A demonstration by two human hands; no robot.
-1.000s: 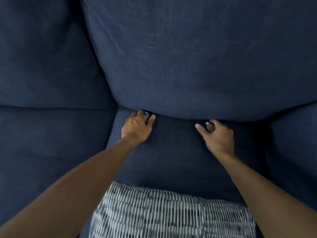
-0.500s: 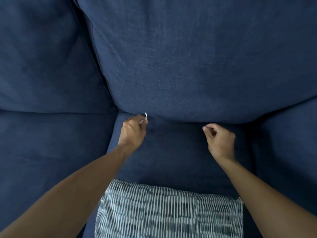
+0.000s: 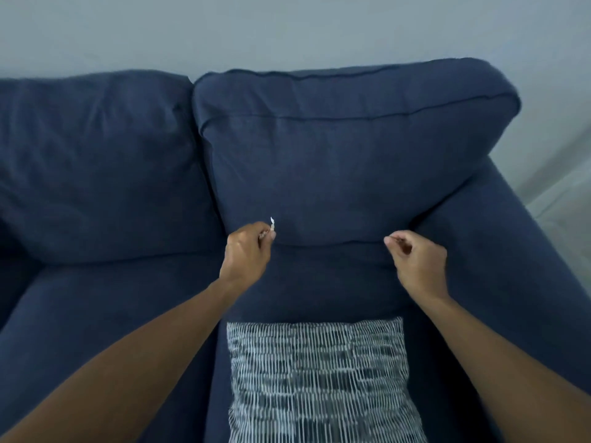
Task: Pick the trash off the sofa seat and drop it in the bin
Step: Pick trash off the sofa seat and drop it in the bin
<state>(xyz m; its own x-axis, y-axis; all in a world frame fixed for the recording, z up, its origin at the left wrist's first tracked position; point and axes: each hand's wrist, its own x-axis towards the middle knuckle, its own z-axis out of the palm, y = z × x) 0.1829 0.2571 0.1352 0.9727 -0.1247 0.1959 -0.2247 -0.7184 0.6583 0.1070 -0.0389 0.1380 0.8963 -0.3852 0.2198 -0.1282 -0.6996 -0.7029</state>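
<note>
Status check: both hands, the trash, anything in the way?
Left hand pinching white scrap. Right hand pinched shut, contents too small to tell. No bin in view. Striped pillow on seat, clear of hands.

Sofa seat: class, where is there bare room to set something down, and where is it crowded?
Free: the left seat cushion, bordered by the left arm and backrest, and the strip between both hands. Crowded: the near right seat, under the striped pillow. The left hand pinches a white scrap; the right hand is closed, contents unclear.
</note>
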